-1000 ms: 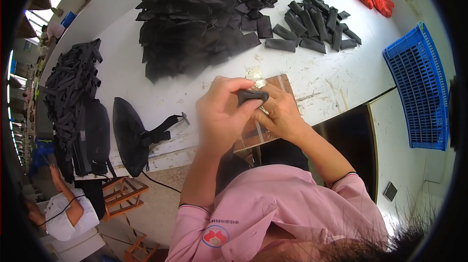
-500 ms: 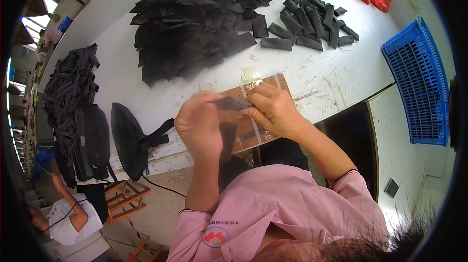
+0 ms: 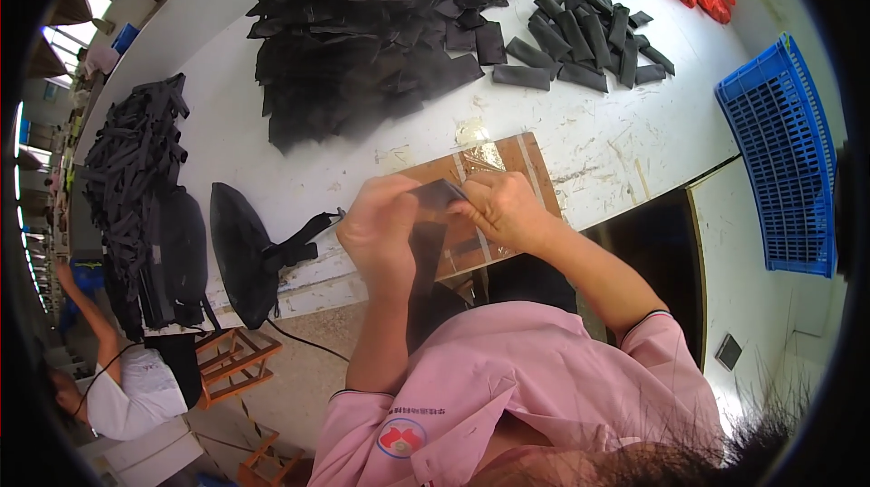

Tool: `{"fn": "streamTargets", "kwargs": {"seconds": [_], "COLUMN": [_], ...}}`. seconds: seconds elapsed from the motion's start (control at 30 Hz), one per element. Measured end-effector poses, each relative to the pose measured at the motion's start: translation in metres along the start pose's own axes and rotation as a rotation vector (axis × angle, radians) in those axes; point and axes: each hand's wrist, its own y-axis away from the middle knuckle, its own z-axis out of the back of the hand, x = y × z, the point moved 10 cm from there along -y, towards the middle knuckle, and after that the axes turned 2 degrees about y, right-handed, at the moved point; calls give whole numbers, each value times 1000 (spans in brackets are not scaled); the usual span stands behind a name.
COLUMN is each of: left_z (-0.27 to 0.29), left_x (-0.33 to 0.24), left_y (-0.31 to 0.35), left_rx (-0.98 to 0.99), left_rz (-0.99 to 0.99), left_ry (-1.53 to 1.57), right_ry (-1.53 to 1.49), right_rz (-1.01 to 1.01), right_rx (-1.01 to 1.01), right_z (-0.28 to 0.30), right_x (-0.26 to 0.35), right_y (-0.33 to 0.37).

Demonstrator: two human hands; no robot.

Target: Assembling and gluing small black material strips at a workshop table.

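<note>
Over the board, my left hand, blurred, and right hand grip black cloth, seemingly light and soft, best pinched at opposite ends.

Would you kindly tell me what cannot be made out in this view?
- Head view, left hand: outline blurred, seemingly by motion.
- Head view, black piece: parts hidden by the left hand and right hand.
- Head view, large black pile: far side cut off by upper edge.
</note>
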Motion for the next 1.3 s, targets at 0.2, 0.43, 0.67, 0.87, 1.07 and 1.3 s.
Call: {"fn": "streamTargets", "kwargs": {"seconds": [0.2, 0.43, 0.67, 0.87, 1.07, 1.3], "left_z": [52, 69, 45, 10, 4, 8], "left_x": [63, 101, 112, 84, 66, 62], "left_y": [39, 68, 78, 61, 74, 112], "left_rx": [-43, 161, -398, 148, 10, -84], "left_rz": [274, 211, 776, 756, 565, 597], "left_ry": [-754, -1173, 467, -22, 211, 282], "right_ry": [-1187, -632, -643, -1266, -1501, -1666], "right_rz": [-250, -681, -543, -747, -924, -1005], "right_rx": [-234, 79, 154, 231, -72, -205], "right_z": [73, -14, -65, -70, -74, -70], "right_x": [-47, -55, -4, -9, -13, -20], "right_y": [-61, 52, 88, 81, 82, 85]}}
